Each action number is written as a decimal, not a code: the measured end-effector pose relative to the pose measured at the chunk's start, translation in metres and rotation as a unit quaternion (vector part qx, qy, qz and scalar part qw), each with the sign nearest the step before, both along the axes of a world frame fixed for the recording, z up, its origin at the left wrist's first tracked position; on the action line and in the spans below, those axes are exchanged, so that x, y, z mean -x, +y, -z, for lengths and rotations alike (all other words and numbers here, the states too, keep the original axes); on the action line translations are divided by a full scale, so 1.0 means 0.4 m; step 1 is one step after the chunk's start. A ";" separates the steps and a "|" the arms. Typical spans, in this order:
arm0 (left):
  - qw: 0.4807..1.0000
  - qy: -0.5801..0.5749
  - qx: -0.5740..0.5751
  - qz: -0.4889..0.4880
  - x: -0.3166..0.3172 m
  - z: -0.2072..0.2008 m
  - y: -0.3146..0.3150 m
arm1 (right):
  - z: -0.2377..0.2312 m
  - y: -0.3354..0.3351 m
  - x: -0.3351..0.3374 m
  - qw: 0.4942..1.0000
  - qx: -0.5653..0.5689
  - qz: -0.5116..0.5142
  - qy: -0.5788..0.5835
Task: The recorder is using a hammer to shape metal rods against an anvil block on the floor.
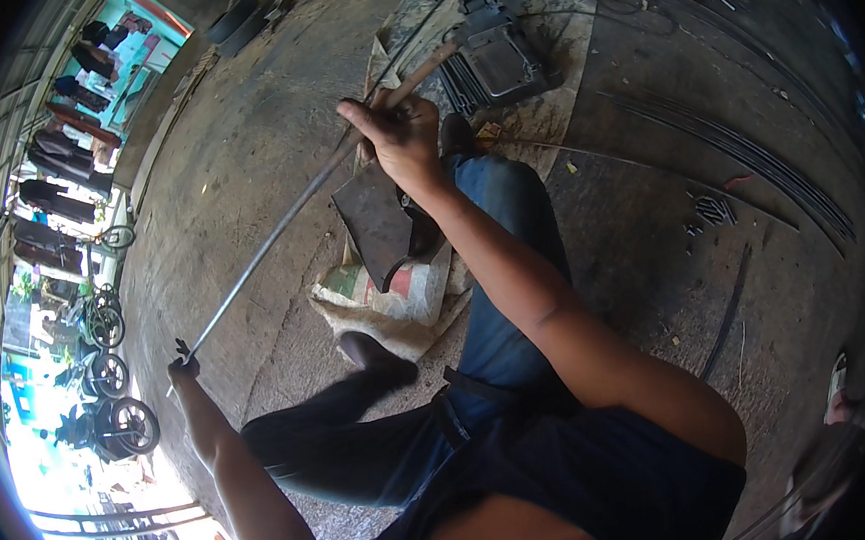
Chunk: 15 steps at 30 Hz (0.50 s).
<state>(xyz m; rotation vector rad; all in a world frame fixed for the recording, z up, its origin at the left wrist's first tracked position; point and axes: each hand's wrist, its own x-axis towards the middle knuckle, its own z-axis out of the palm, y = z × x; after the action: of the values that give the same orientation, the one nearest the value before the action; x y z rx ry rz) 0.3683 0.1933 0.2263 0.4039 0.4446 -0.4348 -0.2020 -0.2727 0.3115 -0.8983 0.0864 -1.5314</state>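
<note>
A long, thin grey metal rod (266, 250) slants across the view from lower left to upper middle. My left hand (185, 367), at the end of an outstretched arm, is closed around its lower end. Farther up, my right hand (398, 137) is closed around the rod, its thumb lying along it. A brown stick-like piece (429, 70) sticks out beyond the right fist; I cannot tell if that hand grips it too. Below the right hand, a dark, stiff-looking sheet (374, 219) lies by my knee over a pale woven sack (355, 306).
A dark machine with a flat base (503, 54) stands ahead on the floor. Long bars (734, 138) and short cut metal pieces (714, 210) lie to the right. Tyres (240, 25) rest far left; motorcycles (113, 428) and hanging clothes (64, 165) line the left side.
</note>
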 end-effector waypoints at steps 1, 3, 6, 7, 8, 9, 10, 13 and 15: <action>1.000 0.009 -0.010 -0.009 -0.010 -0.013 0.029 | -0.006 0.014 -0.016 1.000 0.015 0.010 0.008; 0.999 0.029 -0.031 -0.026 -0.033 -0.038 0.077 | -0.013 0.044 -0.043 0.999 0.025 0.023 0.010; 0.995 0.061 -0.064 -0.039 -0.019 0.112 -0.042 | 0.036 0.018 -0.042 0.991 0.070 0.057 0.095; 0.993 0.061 -0.084 -0.063 -0.027 0.116 -0.020 | 0.028 0.030 -0.054 0.992 0.069 0.055 0.094; 0.991 0.069 -0.106 -0.041 -0.038 0.122 -0.002 | 0.021 0.044 -0.066 0.992 0.078 0.058 0.083; 0.991 0.069 -0.107 -0.045 -0.046 0.126 0.025 | 0.016 0.055 -0.078 0.992 0.086 0.060 0.072; 0.991 0.094 -0.092 -0.027 -0.042 0.159 0.016 | 0.025 0.050 -0.083 0.989 0.106 0.068 0.082; 0.990 0.128 -0.046 0.031 -0.039 0.234 -0.006 | 0.056 0.048 -0.101 0.986 0.090 0.089 0.106; 0.979 0.187 -0.084 0.013 -0.039 0.250 -0.042 | 0.049 0.050 -0.094 0.986 0.069 0.099 0.118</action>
<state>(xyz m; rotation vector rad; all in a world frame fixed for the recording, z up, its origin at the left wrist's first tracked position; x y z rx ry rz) 0.3840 0.1766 0.1263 0.4932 0.8465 -0.5023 -0.1643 -0.2529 0.2920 -1.2087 0.2505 -1.6236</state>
